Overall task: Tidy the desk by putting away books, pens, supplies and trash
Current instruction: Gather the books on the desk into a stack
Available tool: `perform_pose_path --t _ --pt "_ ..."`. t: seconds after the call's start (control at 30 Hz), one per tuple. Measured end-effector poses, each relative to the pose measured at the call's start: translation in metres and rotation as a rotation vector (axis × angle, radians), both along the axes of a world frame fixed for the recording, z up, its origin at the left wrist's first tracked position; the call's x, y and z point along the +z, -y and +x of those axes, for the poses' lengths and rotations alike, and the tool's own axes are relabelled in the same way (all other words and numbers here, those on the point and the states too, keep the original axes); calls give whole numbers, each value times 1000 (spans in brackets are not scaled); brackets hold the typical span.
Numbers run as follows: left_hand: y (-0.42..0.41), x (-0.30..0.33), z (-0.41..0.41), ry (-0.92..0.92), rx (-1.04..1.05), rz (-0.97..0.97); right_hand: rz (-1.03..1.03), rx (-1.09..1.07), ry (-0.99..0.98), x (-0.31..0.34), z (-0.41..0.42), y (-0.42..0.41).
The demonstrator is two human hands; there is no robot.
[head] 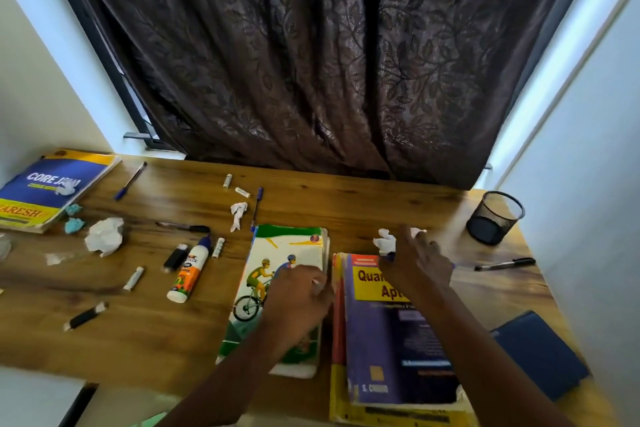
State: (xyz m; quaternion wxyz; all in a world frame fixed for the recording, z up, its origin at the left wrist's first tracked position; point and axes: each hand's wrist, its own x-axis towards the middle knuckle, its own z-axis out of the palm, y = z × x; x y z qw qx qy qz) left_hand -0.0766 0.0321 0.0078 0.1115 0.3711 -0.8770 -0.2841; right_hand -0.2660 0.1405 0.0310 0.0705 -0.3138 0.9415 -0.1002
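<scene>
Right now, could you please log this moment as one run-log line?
left hand: resting on cyclist-cover book | right hand: reaching toward crumpled white paper | black mesh pen cup: upright
</scene>
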Motion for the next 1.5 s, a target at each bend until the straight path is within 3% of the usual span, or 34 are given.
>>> perform_pose_path --t 0.23,0.43,0.57,0.73,1.0,1.27,1.5 --pt "137 22 63 -203 183 108 -170 284 95 13 67 136" --pt "273 19 140 -205 421 201 -267 491 260 10 144 270" --pt "355 7 196 -160 567 163 -233 613 291 7 199 350" --pt "446 -4 254 -66 613 94 -185 741 355 1 260 436" --pt "587 -28 326 359 633 -20 -29 865 395 -18 326 550" --pt "637 -35 353 514 656 -62 113 892 329 -51 342 629" --pt "638 -50 357 488 664 -88 145 998 223 -62 338 656"
